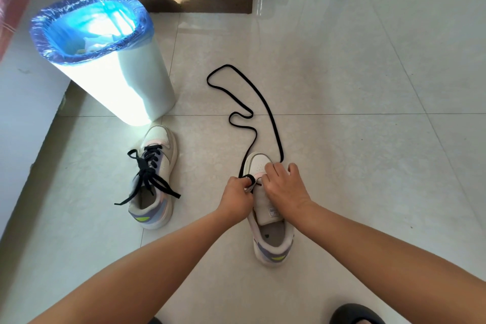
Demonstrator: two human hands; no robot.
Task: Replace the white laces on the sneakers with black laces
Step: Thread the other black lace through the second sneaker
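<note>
The white sneaker with purple heel trim (153,181), left of the one you work on, already wears its black lace, loosely tied. You are starting the second white sneaker (268,216): only the lowest eyelets near its toe seem threaded. Your left hand (236,196) pinches the long flat black lace (263,102) at those eyelets, fingers curled tight; your right hand (284,187) presses curled fingers on the toe side, but whether it grips lace I cannot tell. The slack loops on the tiled floor (368,87) beyond the toe. Next, probably even the ends, then cross upward.
</note>
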